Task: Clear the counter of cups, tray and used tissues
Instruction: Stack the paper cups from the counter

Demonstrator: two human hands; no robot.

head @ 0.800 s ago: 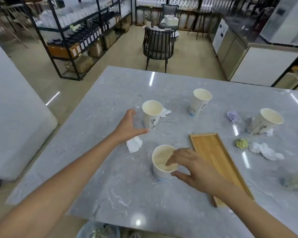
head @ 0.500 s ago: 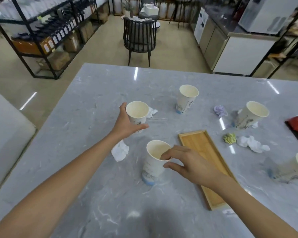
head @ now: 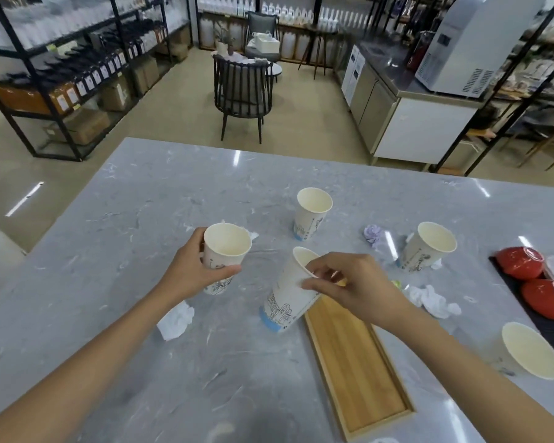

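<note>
On the grey marble counter (head: 141, 219) I am seeing five white paper cups, a long flat wooden tray (head: 355, 362) and some crumpled tissues. I am watching the left hand (head: 189, 273) wrapping its fingers and thumb around the side of one white paper cup with a line drawing (head: 226, 254). That cup is sitting upright in the hand, and I think it is lifted a little off the counter, though I cannot be sure. I am watching the right hand (head: 349, 286) pinching the rim of a second white paper cup with a blue bottom band (head: 288, 295). This cup is tilting, with its bottom close to the near left corner of the tray.

Three more cups are waiting: one at the back (head: 312, 214), one to the right (head: 427, 247) and one near the right edge (head: 530, 354). A white tissue (head: 175, 319) is lying under the left wrist. A purple tissue (head: 373, 235) and a bigger white tissue (head: 432, 300) are lying well apart on the right.

I am guessing these cups are very light and thin. They look empty, so nothing should spill. Squeezing hard would crush them. Holding the middle of the side feels safest to me. A rim pinch can bend the edge or slip. The tray looks stiff, so I would be taking it by its long sides.
</note>
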